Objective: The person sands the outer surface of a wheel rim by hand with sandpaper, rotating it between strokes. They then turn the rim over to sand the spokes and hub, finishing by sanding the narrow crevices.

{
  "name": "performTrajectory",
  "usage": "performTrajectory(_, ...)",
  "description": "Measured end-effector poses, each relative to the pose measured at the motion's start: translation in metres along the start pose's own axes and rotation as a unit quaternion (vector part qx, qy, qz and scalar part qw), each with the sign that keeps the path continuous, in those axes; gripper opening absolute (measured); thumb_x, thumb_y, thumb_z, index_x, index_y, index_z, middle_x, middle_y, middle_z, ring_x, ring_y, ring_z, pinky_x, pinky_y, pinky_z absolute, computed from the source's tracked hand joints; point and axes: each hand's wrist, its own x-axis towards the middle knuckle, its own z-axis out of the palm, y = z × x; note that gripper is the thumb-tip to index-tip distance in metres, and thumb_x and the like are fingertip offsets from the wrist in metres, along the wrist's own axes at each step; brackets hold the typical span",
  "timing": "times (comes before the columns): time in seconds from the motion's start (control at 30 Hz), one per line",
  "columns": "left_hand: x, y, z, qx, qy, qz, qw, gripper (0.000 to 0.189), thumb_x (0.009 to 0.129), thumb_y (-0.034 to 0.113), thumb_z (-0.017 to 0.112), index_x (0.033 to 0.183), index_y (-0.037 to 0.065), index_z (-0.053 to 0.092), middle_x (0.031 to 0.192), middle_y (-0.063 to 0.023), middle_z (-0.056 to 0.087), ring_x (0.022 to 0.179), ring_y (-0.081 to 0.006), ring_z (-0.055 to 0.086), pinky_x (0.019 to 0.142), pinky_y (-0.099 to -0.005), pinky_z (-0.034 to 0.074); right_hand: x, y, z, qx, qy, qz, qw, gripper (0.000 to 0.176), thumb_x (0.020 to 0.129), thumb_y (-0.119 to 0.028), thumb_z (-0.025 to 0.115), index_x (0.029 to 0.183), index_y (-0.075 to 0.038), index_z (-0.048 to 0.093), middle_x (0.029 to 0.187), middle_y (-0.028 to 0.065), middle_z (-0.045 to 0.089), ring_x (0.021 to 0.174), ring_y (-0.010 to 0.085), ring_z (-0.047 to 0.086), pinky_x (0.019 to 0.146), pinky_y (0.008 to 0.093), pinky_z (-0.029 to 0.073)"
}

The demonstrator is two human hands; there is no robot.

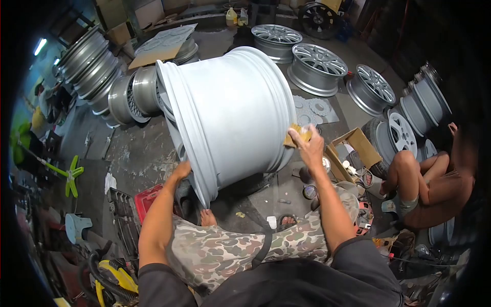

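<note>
A large wheel rim (230, 112) in pale grey primer lies on its side in front of me, its wide barrel towards me. My left hand (182, 170) grips the lip at its left end, with the fingertips partly hidden behind the edge. At the right end, my right hand (310, 145) pinches a folded piece of yellow-brown sandpaper (292, 137) against the outer lip. What supports the rim from below is mostly hidden.
Silver wheels (318, 64) stand behind, and more rims (92, 71) are stacked at left. An open cardboard box (362, 146) sits at right, near a seated person (434, 189). A red case (147, 200) and a green fan base (71, 175) are at left.
</note>
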Motion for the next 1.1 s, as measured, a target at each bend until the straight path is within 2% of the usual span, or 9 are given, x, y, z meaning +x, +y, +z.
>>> performTrajectory(0.07, -0.004, -0.013, 0.011, 0.025, 0.009, 0.054, 0.998, 0.070, 0.106, 0.054, 0.040, 0.132, -0.008, 0.058, 0.125, -0.0265, 0.068, 0.110, -0.0427, 0.066, 0.105, -0.0451, 0.047, -0.022, 0.021, 0.021, 0.002, 0.022, 0.020, 1.000, 0.047, 0.092, -0.045, 0.076, 0.087, 0.000, 0.064, 0.068, 0.0151, 0.066, 0.062, 0.0208, 0.064, 0.062, 0.0390, 0.050)
performTrajectory(0.17, -0.039, 0.034, 0.003, -0.272, -0.130, -0.130, 0.945, 0.063, 0.105, 0.049, 0.048, 0.140, -0.003, 0.054, 0.125, -0.0170, 0.068, 0.099, -0.0324, 0.070, 0.092, -0.0429, 0.055, -0.047, 0.036, 0.039, 0.064, 0.012, 0.102, 0.993, 0.047, 0.093, -0.043, 0.076, 0.084, 0.002, 0.064, 0.067, 0.0158, 0.064, 0.062, 0.0239, 0.062, 0.063, 0.0402, 0.049)
performTrajectory(0.27, -0.062, 0.065, 0.018, -0.402, -0.102, -0.157, 0.897, 0.062, 0.105, 0.048, 0.050, 0.140, -0.003, 0.055, 0.124, -0.0163, 0.069, 0.099, -0.0312, 0.070, 0.090, -0.0424, 0.056, -0.052, 0.039, 0.045, 0.040, 0.046, 0.032, 0.998, 0.045, 0.099, -0.041, 0.068, 0.087, 0.003, 0.065, 0.075, 0.0164, 0.059, 0.069, 0.0316, 0.060, 0.070, 0.0407, 0.048)
performTrajectory(0.37, -0.089, 0.092, 0.031, -0.509, -0.090, -0.167, 0.839, 0.061, 0.105, 0.047, 0.051, 0.139, -0.002, 0.055, 0.122, -0.0157, 0.069, 0.099, -0.0299, 0.070, 0.088, -0.0419, 0.056, -0.068, 0.055, 0.065, 0.042, 0.069, 0.025, 0.996, 0.048, 0.103, -0.043, 0.061, 0.092, 0.003, 0.066, 0.078, 0.0176, 0.056, 0.072, 0.0377, 0.058, 0.073, 0.0434, 0.047)
performTrajectory(0.4, -0.098, 0.101, 0.032, -0.532, -0.091, -0.168, 0.825, 0.060, 0.105, 0.047, 0.051, 0.139, -0.002, 0.055, 0.122, -0.0154, 0.069, 0.099, -0.0295, 0.070, 0.087, -0.0417, 0.057, -0.077, 0.060, 0.075, 0.094, 0.059, 0.055, 0.992, 0.056, 0.106, -0.049, 0.051, 0.095, 0.004, 0.065, 0.077, 0.0202, 0.058, 0.073, 0.0408, 0.058, 0.072, 0.0471, 0.046)
performTrajectory(0.5, -0.118, 0.121, 0.029, -0.566, -0.096, -0.160, 0.803, 0.059, 0.105, 0.046, 0.052, 0.139, -0.002, 0.056, 0.121, -0.0148, 0.069, 0.098, -0.0283, 0.070, 0.085, -0.0412, 0.057, -0.095, 0.077, 0.087, 0.085, -0.019, 0.132, 0.987, 0.063, 0.109, -0.053, 0.042, 0.092, 0.005, 0.063, 0.077, 0.0226, 0.060, 0.074, 0.0430, 0.058, 0.072, 0.0497, 0.045)
performTrajectory(0.7, -0.119, 0.151, 0.010, -0.574, -0.092, -0.123, 0.804, 0.056, 0.105, 0.044, 0.054, 0.138, 0.000, 0.057, 0.118, -0.0134, 0.070, 0.098, -0.0259, 0.070, 0.081, -0.0402, 0.058, -0.090, 0.071, 0.089, 0.066, -0.026, 0.138, 0.988, 0.070, 0.109, -0.057, 0.031, 0.093, 0.005, 0.060, 0.077, 0.0270, 0.061, 0.075, 0.0475, 0.058, 0.073, 0.0530, 0.044)
performTrajectory(0.93, -0.128, 0.184, -0.012, -0.587, -0.081, -0.085, 0.801, 0.052, 0.104, 0.041, 0.057, 0.137, 0.001, 0.058, 0.115, -0.0119, 0.070, 0.098, -0.0230, 0.070, 0.076, -0.0390, 0.060, -0.022, 0.007, 0.051, -0.003, 0.011, 0.090, 0.996, 0.071, 0.107, -0.057, 0.037, 0.095, 0.005, 0.070, 0.085, 0.0322, 0.067, 0.087, 0.0537, 0.065, 0.077, 0.0578, 0.047)
performTrajectory(1.1, -0.142, 0.191, -0.034, -0.592, -0.059, -0.060, 0.801, 0.050, 0.104, 0.040, 0.058, 0.137, 0.002, 0.059, 0.112, -0.0107, 0.071, 0.097, -0.0210, 0.070, 0.073, -0.0382, 0.061, -0.004, -0.015, 0.044, -0.080, -0.009, 0.042, 0.996, 0.068, 0.108, -0.055, 0.037, 0.094, 0.003, 0.070, 0.081, 0.0316, 0.066, 0.084, 0.0534, 0.064, 0.074, 0.0567, 0.047)
